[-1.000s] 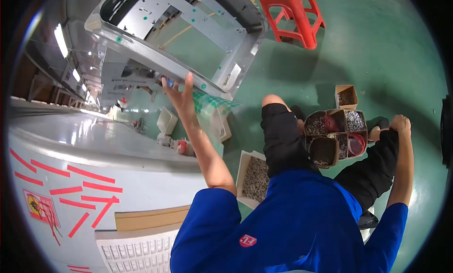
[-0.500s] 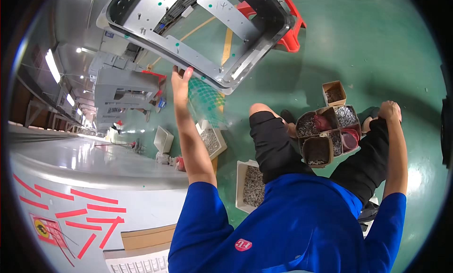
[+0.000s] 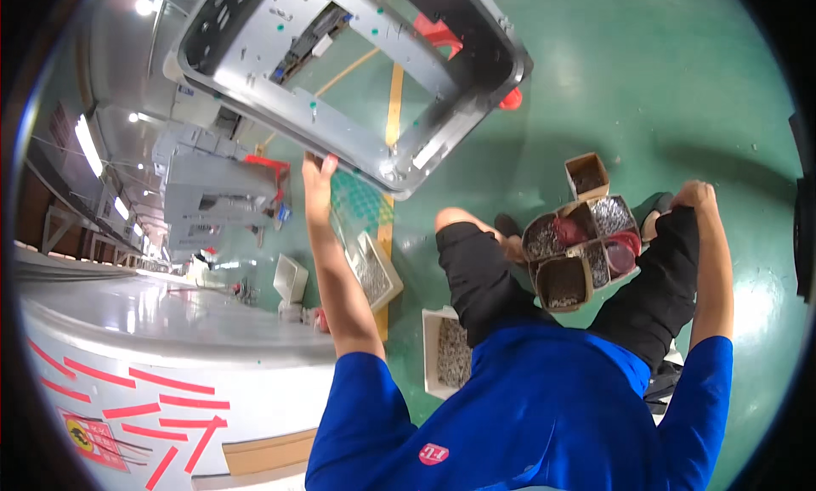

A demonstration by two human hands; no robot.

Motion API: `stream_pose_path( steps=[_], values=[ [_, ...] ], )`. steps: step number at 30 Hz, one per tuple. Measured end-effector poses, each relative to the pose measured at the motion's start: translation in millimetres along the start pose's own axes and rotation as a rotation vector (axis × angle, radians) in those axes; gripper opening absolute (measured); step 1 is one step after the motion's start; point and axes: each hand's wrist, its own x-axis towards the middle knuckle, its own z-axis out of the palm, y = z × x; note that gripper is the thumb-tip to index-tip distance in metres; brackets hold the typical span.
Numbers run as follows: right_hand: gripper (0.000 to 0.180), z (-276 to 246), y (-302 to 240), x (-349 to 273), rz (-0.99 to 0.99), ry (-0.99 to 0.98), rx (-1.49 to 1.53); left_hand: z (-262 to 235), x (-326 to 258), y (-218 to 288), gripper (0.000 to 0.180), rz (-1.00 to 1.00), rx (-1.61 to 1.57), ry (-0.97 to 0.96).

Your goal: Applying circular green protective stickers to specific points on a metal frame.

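On the green shop floor, a person in a blue shirt and black shorts sits with knees up. Left hand [image 3: 317, 170] reaches up and out, fingers curled around the lower edge of a large grey metal frame [image 3: 340, 121]; the frame is tilted, open in the middle, and fills the upper part of the view. Part of a red stool [image 3: 512, 98] shows at the frame's far corner.

Right hand [image 3: 690, 195] rests on the right knee, fingers bent over the black fabric; whether it holds anything, cannot tell.

Between the knees: a cluster of brown cardboard boxes [image 3: 564, 280] with small metal parts, two red cups [image 3: 620, 255] among them, one more small box [image 3: 586, 176] just beyond. By the left thigh, a white tray of screws [image 3: 450, 353]; another tray [image 3: 371, 272] lies below the left forearm. A white cabinet with red tape strips [image 3: 136, 389] stands at the person's left.
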Motion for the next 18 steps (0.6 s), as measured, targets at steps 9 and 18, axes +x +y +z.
stream_pose_path(
  steps=[9,18],
  values=[
    [0.056,-22.9,-37.1,-20.9,0.042,-0.073,-0.07,15.1,-12.0,34.8,0.091,-0.095,0.108,0.095],
    [0.039,-16.7,-56.5,-12.8,0.013,-0.051,-0.181,9.3,-10.9,21.1,0.099,-0.111,0.111,0.134]
  ],
)
